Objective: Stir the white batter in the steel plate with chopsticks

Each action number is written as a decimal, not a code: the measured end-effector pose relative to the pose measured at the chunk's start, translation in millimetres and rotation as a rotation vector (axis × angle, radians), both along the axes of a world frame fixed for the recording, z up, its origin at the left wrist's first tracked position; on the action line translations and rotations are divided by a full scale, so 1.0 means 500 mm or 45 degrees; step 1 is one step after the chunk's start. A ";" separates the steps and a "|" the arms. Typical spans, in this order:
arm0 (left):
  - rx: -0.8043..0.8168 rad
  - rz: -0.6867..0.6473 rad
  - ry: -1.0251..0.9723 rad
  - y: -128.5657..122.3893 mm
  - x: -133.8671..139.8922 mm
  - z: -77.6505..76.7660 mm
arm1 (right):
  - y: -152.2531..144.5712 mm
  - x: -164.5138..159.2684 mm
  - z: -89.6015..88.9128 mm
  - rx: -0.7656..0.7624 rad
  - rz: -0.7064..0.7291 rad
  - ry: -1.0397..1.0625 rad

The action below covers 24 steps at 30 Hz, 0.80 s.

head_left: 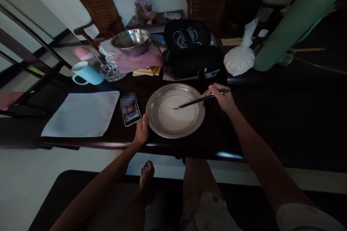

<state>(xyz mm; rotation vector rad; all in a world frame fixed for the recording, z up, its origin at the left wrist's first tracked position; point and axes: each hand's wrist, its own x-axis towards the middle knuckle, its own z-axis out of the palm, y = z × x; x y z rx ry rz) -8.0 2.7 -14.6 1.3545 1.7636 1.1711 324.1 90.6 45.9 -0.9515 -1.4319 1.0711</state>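
Observation:
A wide, shallow metal basin stands on the dark table, with a milky white liquid in it. My left hand grips the basin's left rim, its thumb against the edge and the other fingers mostly hidden. From the right, my right hand is closed around dark chopsticks. They slant down to the left, and their tips dip into the liquid near the middle of the basin. Just left of the basin lies a phone with its screen lit.
Left of the phone lies a pale cloth pouch, with a light blue mug behind it. Farther back are a steel bowl, a black bag, a tied bag of white powder and a tall green flask. Another person sits by the wall.

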 end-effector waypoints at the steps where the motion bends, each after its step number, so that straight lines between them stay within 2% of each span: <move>1: -0.006 0.006 -0.006 0.000 0.000 -0.001 | 0.000 0.001 0.001 -0.006 -0.015 0.011; 8: -0.016 0.029 -0.032 0.001 -0.001 -0.003 | -0.004 -0.009 -0.001 0.025 0.124 -0.057; 13: 0.007 -0.002 0.029 0.001 0.001 0.000 | 0.003 -0.001 -0.004 0.011 0.019 0.017; 19: 0.035 -0.035 0.077 0.001 0.001 0.000 | 0.000 -0.009 -0.007 0.004 0.122 -0.028; 24: 0.028 -0.039 0.068 0.002 -0.001 -0.002 | 0.005 -0.002 -0.007 0.015 0.030 0.017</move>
